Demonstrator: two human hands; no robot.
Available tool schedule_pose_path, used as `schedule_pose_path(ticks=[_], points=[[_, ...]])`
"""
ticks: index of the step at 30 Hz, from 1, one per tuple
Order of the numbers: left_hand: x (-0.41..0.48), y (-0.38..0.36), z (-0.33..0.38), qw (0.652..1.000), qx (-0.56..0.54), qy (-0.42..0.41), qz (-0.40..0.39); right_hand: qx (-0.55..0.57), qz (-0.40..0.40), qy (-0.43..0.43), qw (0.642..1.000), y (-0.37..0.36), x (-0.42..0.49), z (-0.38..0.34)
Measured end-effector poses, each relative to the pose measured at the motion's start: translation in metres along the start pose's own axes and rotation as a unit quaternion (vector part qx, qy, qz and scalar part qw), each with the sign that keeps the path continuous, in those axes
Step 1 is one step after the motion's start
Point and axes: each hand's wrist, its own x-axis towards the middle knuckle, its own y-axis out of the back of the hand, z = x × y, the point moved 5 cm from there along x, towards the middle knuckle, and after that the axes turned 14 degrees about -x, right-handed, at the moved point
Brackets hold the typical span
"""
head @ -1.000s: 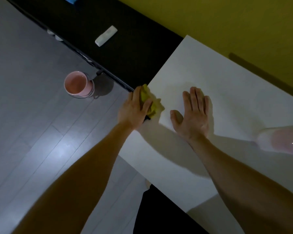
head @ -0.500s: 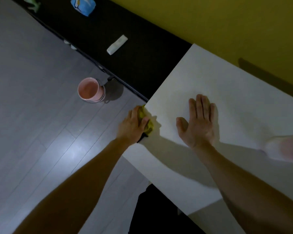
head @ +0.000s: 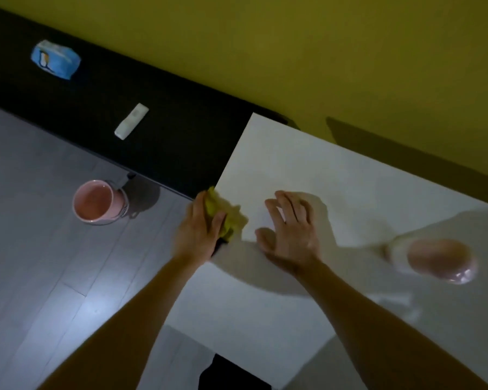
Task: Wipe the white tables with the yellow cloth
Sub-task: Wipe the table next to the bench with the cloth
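A white table (head: 307, 167) fills the right half of the head view, set against a yellow wall. My left hand (head: 199, 229) is shut on a crumpled yellow cloth (head: 230, 218) and presses it on the table's left edge. My right hand (head: 289, 232) rests on the tabletop just right of the cloth, palm down, fingers slightly apart and a little lifted, holding nothing. Motion blur softens both hands.
A pink bucket (head: 96, 202) stands on the grey floor left of the table. A black bench (head: 164, 130) along the wall carries a white remote (head: 131, 121) and a blue tissue pack (head: 56, 59). A pink-white bottle (head: 440, 258) lies on the table at right.
My left hand has slid the cloth along the table's left edge and back onto the top. My right hand's fingers have lifted slightly. The camera has tilted up, showing more wall and bench.
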Motion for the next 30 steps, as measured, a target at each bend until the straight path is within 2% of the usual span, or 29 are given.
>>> schedule_pose_path(ticks=[3,6,11,14,17,20,22,24,26,27,28,30], points=[[-0.028,0.010,-0.018,1.000,0.020,-0.010,-0.009,-0.031,0.029,-0.028,0.999,0.007,0.021,0.028],[-0.006,0.011,0.001,1.000,0.018,-0.010,-0.009,-0.025,0.026,-0.063,0.997,0.001,0.018,0.041],[0.110,-0.015,0.079,0.998,0.021,-0.044,0.029,0.043,0.051,-0.061,0.996,-0.008,0.016,0.041],[0.195,-0.032,0.139,0.998,0.041,-0.047,0.018,0.038,0.068,-0.072,0.994,-0.011,0.017,0.042],[0.234,-0.030,0.186,0.986,0.099,-0.136,-0.011,0.032,0.064,-0.076,0.995,-0.008,0.016,0.041],[0.228,-0.004,0.213,0.952,0.160,-0.260,0.025,0.028,0.077,-0.074,0.994,-0.003,0.016,0.045],[0.211,0.001,0.224,0.937,0.168,-0.306,-0.005,0.037,0.081,-0.079,0.993,-0.003,0.015,0.046],[0.191,-0.011,0.226,0.917,0.192,-0.337,-0.089,0.061,0.085,-0.090,0.990,-0.004,0.016,0.048],[0.175,-0.030,0.214,0.888,0.254,-0.345,-0.167,0.077,0.084,-0.100,0.988,-0.007,0.016,0.049],[0.169,-0.037,0.206,0.886,0.262,-0.338,-0.177,0.087,0.090,-0.110,0.986,-0.009,0.014,0.050],[0.163,-0.039,0.198,0.900,0.237,-0.325,-0.167,0.107,0.103,-0.131,0.980,-0.011,0.012,0.052],[0.144,-0.028,0.180,0.950,0.109,-0.281,-0.087,0.176,0.145,-0.205,0.952,-0.008,0.008,0.060]])
